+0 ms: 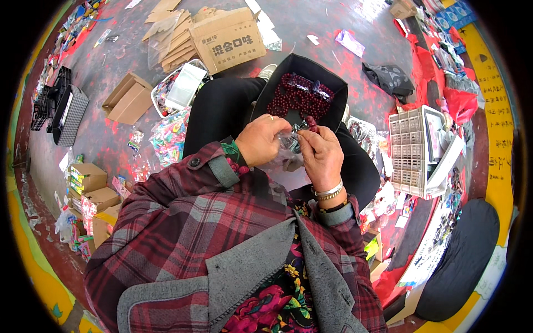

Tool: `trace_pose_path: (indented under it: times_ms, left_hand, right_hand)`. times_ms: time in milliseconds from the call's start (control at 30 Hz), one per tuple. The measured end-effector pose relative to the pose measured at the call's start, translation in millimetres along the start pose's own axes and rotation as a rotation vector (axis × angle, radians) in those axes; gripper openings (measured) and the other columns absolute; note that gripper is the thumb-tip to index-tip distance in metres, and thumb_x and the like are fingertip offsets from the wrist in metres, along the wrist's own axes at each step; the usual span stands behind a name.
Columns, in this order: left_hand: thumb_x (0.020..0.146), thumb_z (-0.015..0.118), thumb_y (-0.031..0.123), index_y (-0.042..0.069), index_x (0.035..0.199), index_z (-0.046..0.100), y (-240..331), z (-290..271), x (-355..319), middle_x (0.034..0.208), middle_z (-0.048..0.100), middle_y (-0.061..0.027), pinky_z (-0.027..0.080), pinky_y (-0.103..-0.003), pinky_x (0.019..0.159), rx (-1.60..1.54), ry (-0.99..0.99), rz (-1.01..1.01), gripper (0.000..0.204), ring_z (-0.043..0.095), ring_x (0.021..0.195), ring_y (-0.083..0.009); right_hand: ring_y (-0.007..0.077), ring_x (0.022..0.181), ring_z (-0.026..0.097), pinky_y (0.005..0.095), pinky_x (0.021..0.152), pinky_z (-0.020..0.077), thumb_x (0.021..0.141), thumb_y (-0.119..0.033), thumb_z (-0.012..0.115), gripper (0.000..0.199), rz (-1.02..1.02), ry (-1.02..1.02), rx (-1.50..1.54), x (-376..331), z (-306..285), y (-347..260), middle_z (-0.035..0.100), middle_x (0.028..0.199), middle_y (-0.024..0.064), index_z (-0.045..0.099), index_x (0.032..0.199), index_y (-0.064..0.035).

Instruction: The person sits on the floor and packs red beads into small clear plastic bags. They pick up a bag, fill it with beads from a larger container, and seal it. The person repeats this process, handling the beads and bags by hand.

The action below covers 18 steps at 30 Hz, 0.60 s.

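My left hand (261,140) and my right hand (322,152) meet over my lap, both pinching a small clear plastic bag (291,140) between them. A few dark red beads (311,121) show at my right fingertips. Just beyond the hands, a black tray (333,89) rests on my knees and holds a heap of dark red beads (294,99) with some clear packets on top. I wear a plaid jacket with grey lapels, a ring on the left hand and bracelets on the right wrist.
A brown carton (227,40) and flattened cardboard lie on the red-stained floor ahead. A white basket (180,89) of packets stands at my left knee. Small boxes (91,188) sit at the left, a white compartment tray (411,150) and a dark cushion (461,261) at the right.
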<state>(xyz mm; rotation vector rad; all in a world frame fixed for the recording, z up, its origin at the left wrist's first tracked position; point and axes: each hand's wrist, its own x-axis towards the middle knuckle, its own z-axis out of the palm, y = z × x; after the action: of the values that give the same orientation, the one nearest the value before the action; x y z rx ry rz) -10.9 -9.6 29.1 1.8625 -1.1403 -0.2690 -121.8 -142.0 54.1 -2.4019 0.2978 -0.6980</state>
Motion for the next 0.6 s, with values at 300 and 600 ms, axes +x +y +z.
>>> trace_pose_path:
  times_ms: [300,600]
  left_hand:
    - [0.078,0.056,0.008,0.004,0.089,0.065,-16,-2,3,0.082,0.063,-0.0126,0.048,-0.035,0.07,0.01,-0.17,-0.021,0.014,0.06,0.08,-0.0273]
    - [0.079,0.056,-0.002,0.002,0.091,0.065,-18,-9,7,0.108,0.057,-0.0102,0.047,-0.029,0.078,-0.466,-0.387,0.084,0.015,0.058,0.092,-0.0182]
  right_hand:
    - [0.0126,0.074,0.055,0.0259,0.065,0.046,0.084,-0.007,0.059,0.025,0.303,-0.071,0.559,0,-3,23,0.059,0.086,0.0033,0.061,0.109,-0.0041]
    - [0.0113,0.063,0.048,0.0225,0.056,0.0371,0.091,-0.019,0.047,0.039,0.505,-0.116,1.423,4,-45,46,0.055,0.073,0.0039,0.044,0.124,0.0041]
